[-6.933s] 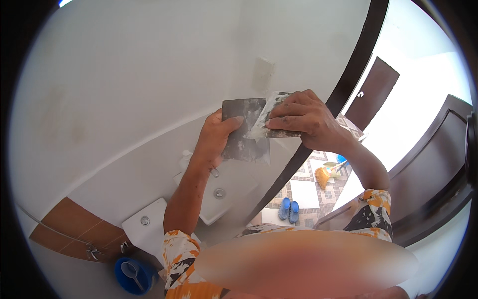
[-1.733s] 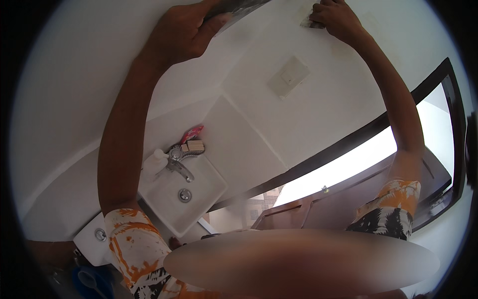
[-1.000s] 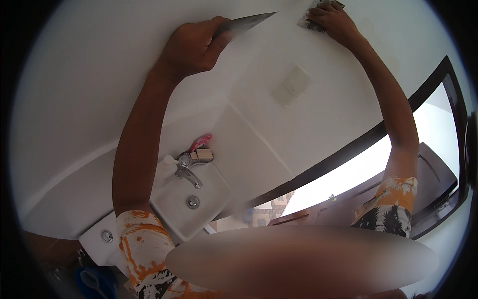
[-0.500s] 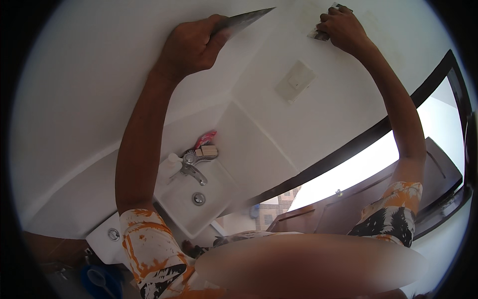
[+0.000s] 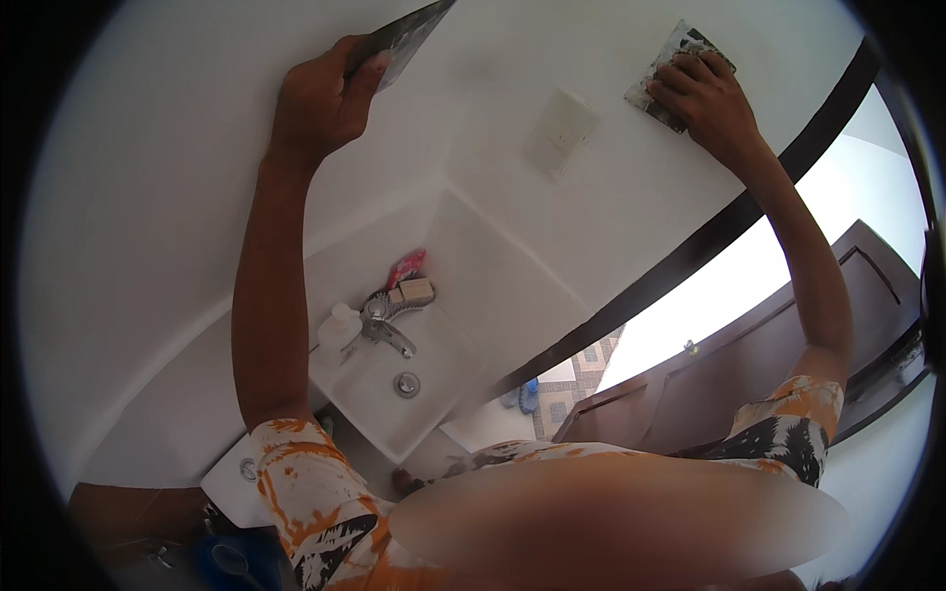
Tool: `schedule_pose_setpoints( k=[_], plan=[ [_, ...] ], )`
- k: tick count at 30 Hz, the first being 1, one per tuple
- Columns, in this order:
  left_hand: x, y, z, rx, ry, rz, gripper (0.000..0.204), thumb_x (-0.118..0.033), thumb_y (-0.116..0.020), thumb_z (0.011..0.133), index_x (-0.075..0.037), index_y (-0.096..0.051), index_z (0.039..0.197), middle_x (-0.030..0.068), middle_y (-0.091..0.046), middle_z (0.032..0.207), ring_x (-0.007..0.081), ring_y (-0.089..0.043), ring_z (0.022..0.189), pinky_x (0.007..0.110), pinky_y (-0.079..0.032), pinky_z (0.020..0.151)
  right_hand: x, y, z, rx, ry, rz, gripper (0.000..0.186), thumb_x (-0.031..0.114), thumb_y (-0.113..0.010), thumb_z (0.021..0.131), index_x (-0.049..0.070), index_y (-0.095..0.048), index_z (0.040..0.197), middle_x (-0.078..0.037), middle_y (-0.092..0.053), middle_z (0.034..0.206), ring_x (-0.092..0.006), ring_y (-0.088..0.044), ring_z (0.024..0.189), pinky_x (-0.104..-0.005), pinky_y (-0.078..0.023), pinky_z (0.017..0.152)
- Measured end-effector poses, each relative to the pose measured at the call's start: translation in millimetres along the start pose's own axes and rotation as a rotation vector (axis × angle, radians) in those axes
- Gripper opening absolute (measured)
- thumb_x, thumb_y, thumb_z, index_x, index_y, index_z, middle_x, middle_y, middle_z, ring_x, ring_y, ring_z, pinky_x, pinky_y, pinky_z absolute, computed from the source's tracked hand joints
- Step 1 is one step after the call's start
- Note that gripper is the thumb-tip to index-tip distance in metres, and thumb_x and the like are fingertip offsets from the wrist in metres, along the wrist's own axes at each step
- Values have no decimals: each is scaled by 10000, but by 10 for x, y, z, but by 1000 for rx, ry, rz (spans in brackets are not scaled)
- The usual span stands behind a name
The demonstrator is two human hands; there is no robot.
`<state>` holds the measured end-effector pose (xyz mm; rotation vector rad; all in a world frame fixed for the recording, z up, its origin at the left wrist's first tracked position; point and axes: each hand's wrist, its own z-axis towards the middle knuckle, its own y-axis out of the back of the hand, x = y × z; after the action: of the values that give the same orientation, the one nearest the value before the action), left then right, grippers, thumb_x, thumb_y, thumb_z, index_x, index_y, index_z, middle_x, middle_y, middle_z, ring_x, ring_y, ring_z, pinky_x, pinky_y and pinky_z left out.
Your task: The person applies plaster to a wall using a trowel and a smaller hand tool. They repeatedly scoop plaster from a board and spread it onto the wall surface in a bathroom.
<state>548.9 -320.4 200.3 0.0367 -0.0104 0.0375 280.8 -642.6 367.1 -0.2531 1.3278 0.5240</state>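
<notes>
Gripped in my left hand point(image 5: 317, 110) is a thin, wide metal putty blade point(image 5: 409, 41), pointing up to the right, with pale smears on its face. It is held near the left wall; I cannot tell whether it touches. My right hand point(image 5: 717, 113) is closed over a dark, rectangular flat scraper point(image 5: 650, 87) crusted with white putty. Its fingers press the scraper flat to the right-hand wall point(image 5: 631, 187), above and right of a pale switch plate point(image 5: 561, 136).
Below is a white sink point(image 5: 379, 433) with a chrome faucet point(image 5: 392, 337), a white bottle point(image 5: 340, 323), a scrub brush point(image 5: 416, 290) and a pink packet point(image 5: 406, 268). A dark door frame point(image 5: 670, 264) and brown door point(image 5: 709, 389) stand right. A toilet tank point(image 5: 236, 488) and blue basin point(image 5: 222, 571) sit lower left.
My right hand has slid down the wall with its scraper, closer to the door frame. My left hand has shifted left with the blade still in it. The view has tilted slightly.
</notes>
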Motion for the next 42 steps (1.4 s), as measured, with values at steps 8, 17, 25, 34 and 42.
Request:
schedule_pose_setpoints(
  k=[8,17,25,34,42],
  plan=[
    [127,-84,-73,-87,82,1,286,-277,-622,1030,0,-689,1021,34,-683,718,86,-581,583,258,-483,555,775,664,-1077,-243,-594,742,377,45,-738,841,153,-733,1201,-38,-699,1218,-246,-629,1175,-412,-496,1033],
    [-1255,-385,-1704,-282,1470,-930,373,-161,-541,1018,33,-547,1337,125,-616,1281,228,-608,1159,387,-513,976,3185,874,-1039,-481,-1365,2421,233,98,-586,993,17,-629,1208,-72,-653,1111,-143,-621,972,-263,-498,808],
    [-2129,204,-2541,-382,1975,-1045,413,-227,-507,1031,55,-530,1332,170,-631,1261,293,-637,1113,414,-519,955,3743,1205,-574,-252,-213,1787,605,26,-612,870,354,-600,1378,-141,-510,1353,-311,-437,1340,-504,-310,1107],
    [-2653,1079,-2498,-793,1733,-912,314,-163,-590,996,-14,-602,1273,96,-685,1223,243,-653,1119,415,-516,995,3888,1040,-585,-190,-135,1901,506,154,-711,858,230,-598,1345,-158,-543,1285,-336,-535,1236,-477,-465,1012],
    [-3512,804,-2383,-170,677,-104,315,-162,-555,1037,2,-613,1300,224,-617,1333,327,-588,1237,419,-445,1064,4329,1243,-428,1350,-750,3717,304,248,-606,1001,35,-638,1216,-96,-711,1074,-217,-684,975,-385,-558,864]
  ],
)
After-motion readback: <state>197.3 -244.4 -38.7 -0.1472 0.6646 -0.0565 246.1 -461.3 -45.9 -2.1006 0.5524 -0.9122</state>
